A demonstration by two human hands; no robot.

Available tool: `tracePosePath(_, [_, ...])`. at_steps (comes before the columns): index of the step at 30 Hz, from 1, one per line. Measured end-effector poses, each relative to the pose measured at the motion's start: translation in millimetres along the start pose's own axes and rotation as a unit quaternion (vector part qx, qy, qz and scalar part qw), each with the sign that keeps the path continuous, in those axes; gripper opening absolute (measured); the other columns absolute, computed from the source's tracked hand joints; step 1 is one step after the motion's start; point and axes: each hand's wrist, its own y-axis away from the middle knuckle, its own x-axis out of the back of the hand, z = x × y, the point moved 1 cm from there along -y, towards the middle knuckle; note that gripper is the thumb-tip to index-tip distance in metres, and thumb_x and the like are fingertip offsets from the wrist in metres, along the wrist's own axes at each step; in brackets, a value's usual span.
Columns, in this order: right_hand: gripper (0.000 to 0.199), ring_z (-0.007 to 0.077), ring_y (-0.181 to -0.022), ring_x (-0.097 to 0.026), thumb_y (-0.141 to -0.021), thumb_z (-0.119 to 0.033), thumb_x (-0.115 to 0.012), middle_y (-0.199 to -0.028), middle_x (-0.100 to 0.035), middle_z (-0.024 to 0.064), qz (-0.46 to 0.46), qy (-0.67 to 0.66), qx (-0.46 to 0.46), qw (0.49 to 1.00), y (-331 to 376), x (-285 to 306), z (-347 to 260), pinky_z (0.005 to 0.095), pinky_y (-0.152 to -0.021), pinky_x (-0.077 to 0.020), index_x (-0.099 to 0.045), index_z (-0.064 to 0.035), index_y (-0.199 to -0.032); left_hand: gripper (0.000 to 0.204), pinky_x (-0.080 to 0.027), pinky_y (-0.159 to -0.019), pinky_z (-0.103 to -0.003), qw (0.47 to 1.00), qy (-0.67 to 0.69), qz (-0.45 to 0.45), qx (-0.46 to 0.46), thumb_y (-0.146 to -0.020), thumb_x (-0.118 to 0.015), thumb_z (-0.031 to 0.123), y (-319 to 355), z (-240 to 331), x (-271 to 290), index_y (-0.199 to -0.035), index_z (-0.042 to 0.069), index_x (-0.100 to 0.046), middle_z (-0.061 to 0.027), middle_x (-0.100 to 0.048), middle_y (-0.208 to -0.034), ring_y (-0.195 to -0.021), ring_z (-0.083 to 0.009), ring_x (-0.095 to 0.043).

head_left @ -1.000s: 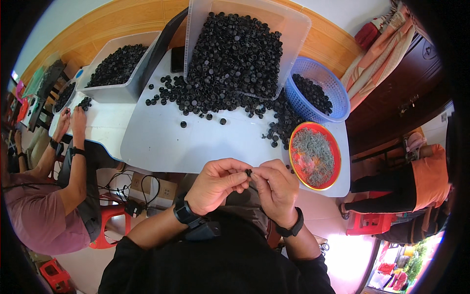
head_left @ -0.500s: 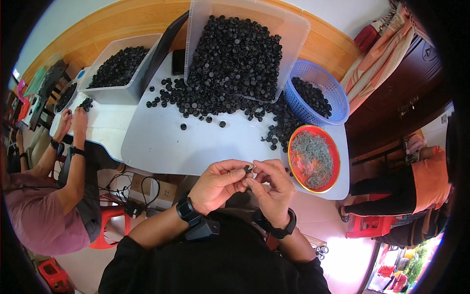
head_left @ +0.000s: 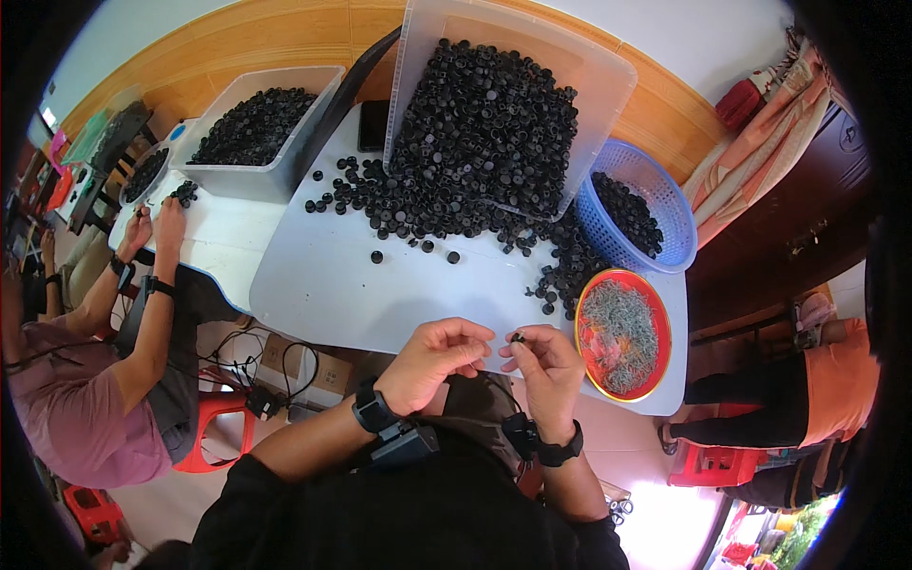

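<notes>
a black top, black wristbands and boxy dark modules

A pale tabletop stretched away beyond the person's fingers, with a bare stretch nearest them. Past that, small round black caps lay in a loose spread, three strays closest to the fingers. Farther off stood a translucent plastic bin, with a flat dark rectangular object to its left. Right of the fingers sat a red bowl; beyond it, a blue perforated basket. Far left of them, a white table carried a second translucent bin and a clump of black pieces.
</notes>
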Motion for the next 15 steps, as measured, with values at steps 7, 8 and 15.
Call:
tracePosePath(7, [0.017,0.0145,-0.063,-0.06,-0.077,0.01,-0.057,-0.078,-0.06,0.0106,0.058,-0.036,0.0,0.998,-16,10,-2,0.0247,-0.053,-0.0518,-0.055,0.0042,-0.093,0.022,-0.046,-0.066,-0.025,0.984,-0.118,0.107,-0.08,-0.083,-0.057,0.008,-39,24,37,-0.104,0.0,-0.055,-0.0043,-0.058,-0.087,-0.075,-0.0117,-0.056])
tracePosePath(8, [0.017,0.0145,-0.063,-0.06,-0.077,0.01,-0.057,-0.078,-0.06,0.0106,0.057,-0.038,-0.001,0.998,-18,11,-1,0.0247,-0.053,-0.0518,-0.055,0.0042,-0.093,0.028,-0.046,-0.063,-0.026,0.975,-0.162,0.121,-0.094,-0.079,-0.059,0.005,-48,28,41,-0.106,0.002,-0.053,-0.0053,-0.055,-0.09,-0.073,-0.0123,-0.056])
tracePosePath(15, [0.015,0.0137,-0.063,-0.059,-0.076,0.011,-0.057,-0.078,-0.058,0.0084,0.039,-0.054,0.009,0.998,-32,16,3,0.0235,-0.051,-0.0508,-0.06,0.004,-0.089,0.037,-0.049,-0.071,-0.038,0.733,-0.646,0.163,-0.137,-0.071,-0.062,0.0,-89,39,39,-0.107,0.004,-0.052,-0.0168,-0.047,-0.098,-0.08,-0.0312,-0.058])
